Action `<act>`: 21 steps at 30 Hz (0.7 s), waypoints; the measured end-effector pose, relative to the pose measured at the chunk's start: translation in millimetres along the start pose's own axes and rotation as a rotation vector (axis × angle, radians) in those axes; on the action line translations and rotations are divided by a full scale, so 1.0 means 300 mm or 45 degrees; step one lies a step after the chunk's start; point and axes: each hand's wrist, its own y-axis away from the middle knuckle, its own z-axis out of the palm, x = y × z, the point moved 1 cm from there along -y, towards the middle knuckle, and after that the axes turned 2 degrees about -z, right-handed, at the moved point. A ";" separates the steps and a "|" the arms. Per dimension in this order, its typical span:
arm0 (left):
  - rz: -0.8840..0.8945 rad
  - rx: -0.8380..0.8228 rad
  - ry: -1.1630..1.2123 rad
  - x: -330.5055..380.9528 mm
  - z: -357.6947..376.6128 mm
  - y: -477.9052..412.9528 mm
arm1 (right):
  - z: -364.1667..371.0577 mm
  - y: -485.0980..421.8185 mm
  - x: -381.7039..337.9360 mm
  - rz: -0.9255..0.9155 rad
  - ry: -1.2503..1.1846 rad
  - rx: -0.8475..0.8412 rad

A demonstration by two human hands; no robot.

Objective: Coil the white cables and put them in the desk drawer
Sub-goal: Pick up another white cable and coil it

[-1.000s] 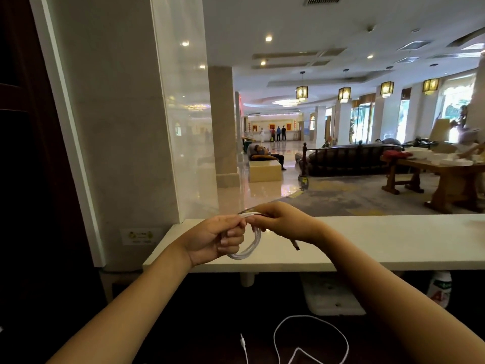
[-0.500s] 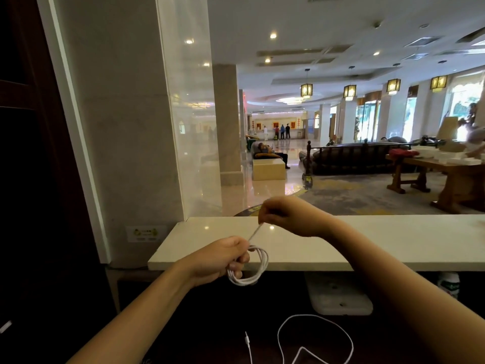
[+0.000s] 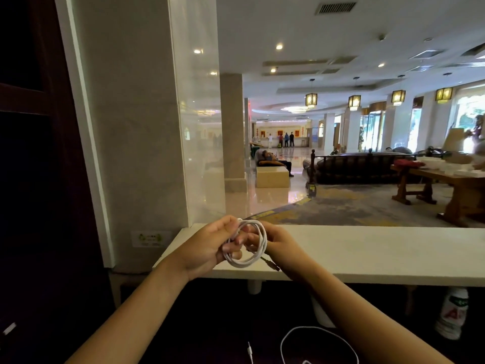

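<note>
A white cable [image 3: 258, 254] is wound into a small round coil, held up in front of the white counter ledge [image 3: 367, 250]. My left hand [image 3: 210, 245] grips the coil's left side. My right hand [image 3: 278, 245] is behind the coil's right side, its fingers pinching the cable inside the loop. A dark plug end [image 3: 273, 266] sticks out below the coil. A second white cable [image 3: 315, 340] lies uncoiled on the dark desk at the bottom of the view, partly cut off by the frame. No drawer is in view.
A white bottle with a green and red label [image 3: 452, 315] stands under the ledge at the right. A white cup-like object [image 3: 321, 312] sits behind my right forearm. A marble pillar [image 3: 131, 127] and dark wooden panel [image 3: 31, 153] close off the left. Beyond the ledge is a lobby.
My right hand, which had pulled the cable end up and away from the coil, has come back to it. Both hands rose slightly and now meet at the coil.
</note>
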 end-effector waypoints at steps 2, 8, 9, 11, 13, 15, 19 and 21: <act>0.016 0.082 -0.061 0.008 0.000 0.003 | -0.012 -0.010 -0.020 0.058 0.010 -0.074; 0.054 0.389 -0.745 0.008 0.038 0.010 | -0.043 -0.031 -0.059 0.381 -0.239 -0.170; 0.053 0.435 -0.868 0.005 0.040 0.008 | -0.040 -0.030 -0.059 0.404 -0.148 -0.171; 0.022 0.492 -1.023 -0.002 0.040 0.006 | -0.037 -0.029 -0.065 0.375 0.241 -0.173; 0.005 0.501 -1.041 -0.013 0.044 0.007 | -0.038 -0.031 -0.074 0.315 0.378 -0.154; 0.046 0.518 -1.020 -0.026 0.050 0.005 | -0.034 -0.025 -0.085 0.256 0.251 -0.146; 0.065 0.628 -1.185 -0.049 0.050 -0.020 | -0.016 -0.019 -0.078 0.184 0.248 -0.194; 0.067 0.655 -1.221 -0.048 0.044 -0.029 | -0.004 -0.020 -0.068 0.222 0.199 -0.100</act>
